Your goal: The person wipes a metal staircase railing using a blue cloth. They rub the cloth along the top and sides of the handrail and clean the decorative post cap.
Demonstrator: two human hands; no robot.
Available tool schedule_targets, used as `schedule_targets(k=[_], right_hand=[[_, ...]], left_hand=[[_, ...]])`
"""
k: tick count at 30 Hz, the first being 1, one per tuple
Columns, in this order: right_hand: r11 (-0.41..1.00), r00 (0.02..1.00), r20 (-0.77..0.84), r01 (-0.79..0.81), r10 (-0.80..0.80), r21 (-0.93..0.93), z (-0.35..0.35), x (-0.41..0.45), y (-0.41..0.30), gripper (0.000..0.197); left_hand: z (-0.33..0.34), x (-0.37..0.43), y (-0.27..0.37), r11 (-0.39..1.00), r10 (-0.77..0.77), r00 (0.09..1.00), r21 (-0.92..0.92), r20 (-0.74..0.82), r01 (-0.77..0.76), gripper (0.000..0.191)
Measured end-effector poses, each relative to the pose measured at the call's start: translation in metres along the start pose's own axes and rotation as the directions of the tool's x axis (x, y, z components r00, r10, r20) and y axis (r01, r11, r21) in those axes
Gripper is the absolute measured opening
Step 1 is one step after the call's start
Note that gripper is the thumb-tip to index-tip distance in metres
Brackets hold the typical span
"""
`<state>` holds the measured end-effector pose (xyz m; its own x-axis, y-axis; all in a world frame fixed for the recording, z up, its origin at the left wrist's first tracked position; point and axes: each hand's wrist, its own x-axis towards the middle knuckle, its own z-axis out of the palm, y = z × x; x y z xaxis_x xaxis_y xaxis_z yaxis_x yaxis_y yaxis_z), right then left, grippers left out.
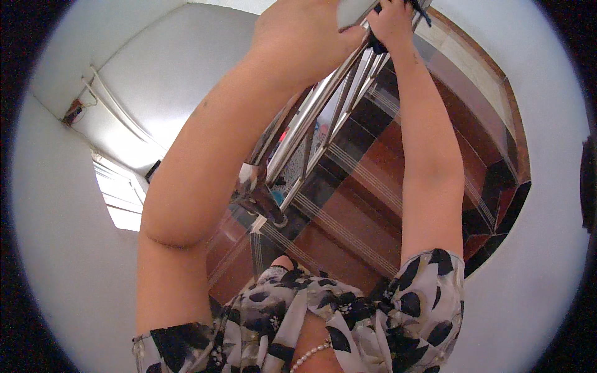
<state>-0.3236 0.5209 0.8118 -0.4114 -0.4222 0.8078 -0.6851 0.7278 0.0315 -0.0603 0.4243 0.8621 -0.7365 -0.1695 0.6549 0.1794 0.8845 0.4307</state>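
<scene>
My left hand (303,35) is at the top of the view, on the metal stair railing (303,126). Its thumb lies along the rail, and a pale grey, smooth length of handrail (353,11) shows between thumb and hand. The fingertips are cut off by the upper edge. Just to the right, my right hand (394,23) holds a dark cloth (378,44) pressed against the railing. Part of that cloth sticks out beyond the fingers, and much of it is hidden under the palm. Both arms reach forward, away from my body.
Below the railing, polished red and black stairs (345,210) with pale grooved lines descend. A shiny metal post (252,182) stands below my left forearm. White walls (527,289) flank the stairs, with a bright window (119,196) at left. Small coloured objects lie blurred beyond the bars.
</scene>
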Motion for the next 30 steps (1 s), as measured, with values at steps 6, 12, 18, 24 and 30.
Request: schedule_targets(k=[6,12,18,24,30], right_hand=[[0.978,0.982,-0.081,-0.16,0.171,0.131,0.024,-0.009,0.002,0.035],[0.911,0.935,-0.338,0.23,-0.109,0.343,0.03,-0.089,-0.081,0.023],[0.776,0.976,-0.161,0.214,-0.146,0.594,0.026,-0.199,-0.153,0.018],[0.752,0.903,-0.218,0.428,-0.369,0.501,0.029,-0.222,-0.162,0.033],[0.593,0.675,-0.075,0.691,-0.734,0.413,0.026,-0.159,-0.096,0.038]], left_hand=[[0.014,0.004,-0.006,0.998,-0.064,0.998,0.008,0.027,0.064,0.063],[0.012,0.012,-0.024,0.998,0.042,0.997,0.047,-0.073,-0.038,0.065],[-0.001,0.019,-0.012,0.99,-0.123,0.987,0.089,0.104,0.114,0.067],[-0.003,0.016,-0.02,0.997,-0.05,0.998,0.068,0.041,0.047,0.068],[-0.006,0.018,-0.016,0.995,-0.102,0.989,0.031,0.107,0.099,0.066]])
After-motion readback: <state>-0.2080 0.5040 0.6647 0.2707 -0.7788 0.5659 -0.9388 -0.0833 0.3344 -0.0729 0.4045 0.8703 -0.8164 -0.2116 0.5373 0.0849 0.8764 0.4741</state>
